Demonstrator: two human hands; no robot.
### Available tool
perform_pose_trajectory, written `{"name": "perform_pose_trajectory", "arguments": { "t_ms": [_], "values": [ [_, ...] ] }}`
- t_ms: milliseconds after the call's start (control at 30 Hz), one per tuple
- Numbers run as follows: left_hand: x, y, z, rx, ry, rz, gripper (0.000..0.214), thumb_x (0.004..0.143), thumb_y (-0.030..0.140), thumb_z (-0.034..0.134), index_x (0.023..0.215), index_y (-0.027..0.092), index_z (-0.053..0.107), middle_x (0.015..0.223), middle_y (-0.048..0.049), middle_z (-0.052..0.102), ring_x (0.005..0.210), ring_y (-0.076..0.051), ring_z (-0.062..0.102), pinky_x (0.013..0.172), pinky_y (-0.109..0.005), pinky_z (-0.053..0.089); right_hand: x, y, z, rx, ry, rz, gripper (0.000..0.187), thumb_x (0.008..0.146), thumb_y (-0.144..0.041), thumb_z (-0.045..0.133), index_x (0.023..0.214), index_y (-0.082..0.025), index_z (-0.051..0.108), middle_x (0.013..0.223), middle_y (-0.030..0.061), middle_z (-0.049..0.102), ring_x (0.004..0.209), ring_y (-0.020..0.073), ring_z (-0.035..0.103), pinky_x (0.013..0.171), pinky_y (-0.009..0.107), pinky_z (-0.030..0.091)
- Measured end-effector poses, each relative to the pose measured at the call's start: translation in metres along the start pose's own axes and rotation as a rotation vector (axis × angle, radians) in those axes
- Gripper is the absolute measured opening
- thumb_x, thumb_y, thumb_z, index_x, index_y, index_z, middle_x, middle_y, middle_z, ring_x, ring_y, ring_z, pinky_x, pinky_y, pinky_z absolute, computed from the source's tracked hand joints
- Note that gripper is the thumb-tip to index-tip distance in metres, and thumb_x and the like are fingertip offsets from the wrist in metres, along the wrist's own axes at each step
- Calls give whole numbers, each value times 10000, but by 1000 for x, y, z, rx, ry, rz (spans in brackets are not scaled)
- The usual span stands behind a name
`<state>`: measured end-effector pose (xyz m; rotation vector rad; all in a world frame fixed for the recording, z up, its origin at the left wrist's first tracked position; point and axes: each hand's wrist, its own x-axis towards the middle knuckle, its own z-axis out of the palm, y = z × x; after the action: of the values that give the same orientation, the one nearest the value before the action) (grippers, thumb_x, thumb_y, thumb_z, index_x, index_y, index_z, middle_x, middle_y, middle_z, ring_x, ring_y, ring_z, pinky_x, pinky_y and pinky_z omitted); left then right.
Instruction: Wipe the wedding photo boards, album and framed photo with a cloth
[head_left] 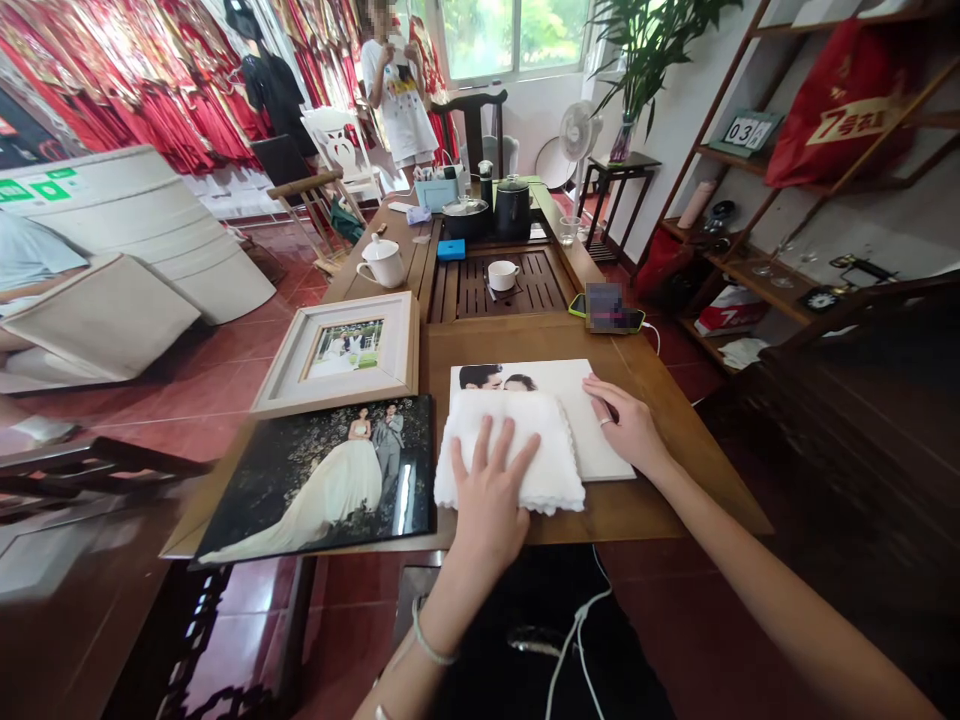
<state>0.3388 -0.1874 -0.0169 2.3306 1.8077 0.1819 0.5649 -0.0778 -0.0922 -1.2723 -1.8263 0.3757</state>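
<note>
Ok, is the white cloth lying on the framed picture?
No, the white cloth lies on the unframed print under the left hand; the framed picture sits apart, further left.

White cloth flat atop photo print

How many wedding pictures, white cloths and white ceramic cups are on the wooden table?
Wedding pictures: 3 (white-framed photo, dark glossy print, white print under right hand)
White folded cloth: 1 (under left hand)
White ceramic cups: 2 (lidded cup, open cup)
Total: 6
</note>
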Motion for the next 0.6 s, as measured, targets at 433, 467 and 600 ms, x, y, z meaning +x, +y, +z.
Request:
{"name": "perform_pose_trajectory", "arguments": {
  "t_ms": [433,467,600],
  "values": [
    [107,10,13,20,113,8,655,771,159,556,1400,301,439,1548,-75,331,1456,-329,168,1106,-693,131,0,3,1,0,-20,-12,355,827,-160,458,1105,-188,677,1242,117,662,1195,256,598,1031,455,465],
    [110,14,15,21,118,31,640,778,164,556,1393,303,446,1542,-72,342,1455,-325,174,1105,-691,137,0,3,1,0,-26,-11,377,799,-134,458,1101,-189,676,1244,115,660,1193,259,598,1020,449,472],
    [113,25,20,29,131,94,597,799,176,559,1373,308,466,1532,-68,362,1453,-315,182,1111,-684,137,0,1,-1,8,-51,0,423,717,-87,467,1073,-186,674,1192,118,680,1124,273,633,924,410,522]
  ]
}}
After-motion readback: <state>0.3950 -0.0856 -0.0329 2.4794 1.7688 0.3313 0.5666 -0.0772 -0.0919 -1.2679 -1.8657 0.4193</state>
